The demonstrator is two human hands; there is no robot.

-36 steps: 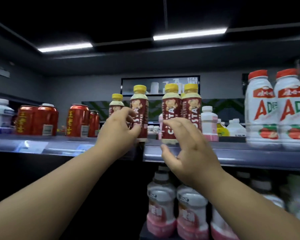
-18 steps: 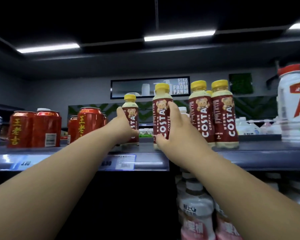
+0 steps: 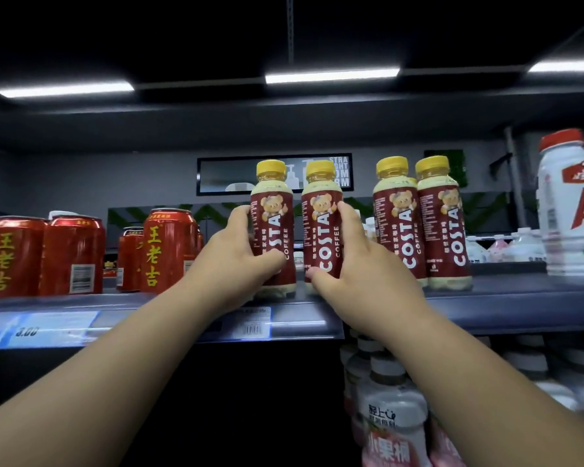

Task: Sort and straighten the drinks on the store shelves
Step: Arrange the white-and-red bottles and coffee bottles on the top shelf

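Note:
Several Costa coffee bottles with yellow caps stand upright on the dark upper shelf [image 3: 506,299]. My left hand [image 3: 240,261] grips the leftmost Costa bottle [image 3: 273,214] low on its body. My right hand [image 3: 364,261] grips the second Costa bottle [image 3: 321,217] right beside it, labels facing me. Two more Costa bottles [image 3: 420,224] stand as a pair further right, with a gap between them and the held pair.
Red herbal-tea cans [image 3: 71,254] fill the shelf's left part. Tall white bottles with red caps [image 3: 568,210] stand at the far right. Pale pink-labelled bottles [image 3: 391,419] crowd the lower shelf. Price tags [image 3: 250,323] line the shelf's front edge.
The left bottle has come forward from further back and now stands at the shelf front close beside the bottle in my right hand. The view has come closer.

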